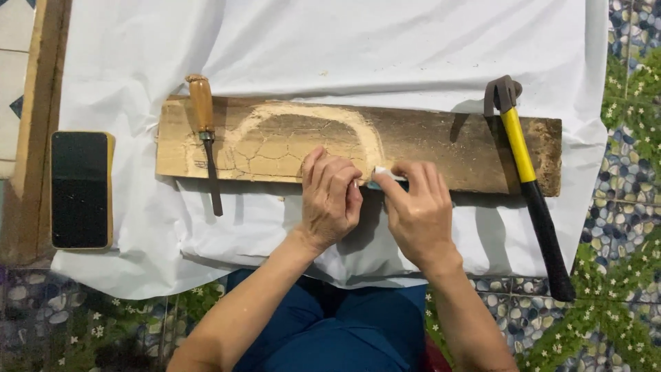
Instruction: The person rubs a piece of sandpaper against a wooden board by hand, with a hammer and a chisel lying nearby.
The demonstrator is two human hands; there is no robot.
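Note:
A long rough wooden plank [447, 145] lies across a white cloth [385, 48]. A pale carved arch and cracked lines mark its left half. My left hand [329, 200] rests at the plank's near edge, fingers curled. My right hand [418, 210] is beside it, pinching a small white and blue object [385, 176] whose kind I cannot make out. A chisel with a wooden handle [205, 131] lies over the plank's left end. A hammer with a yellow and black handle [527, 179] lies across its right end.
A dark phone in a yellow case [81, 189] sits at the left on a wooden strip [31, 138]. Patterned pebble and flower tiles [620, 207] surround the cloth. My blue-trousered legs [337, 331] are below.

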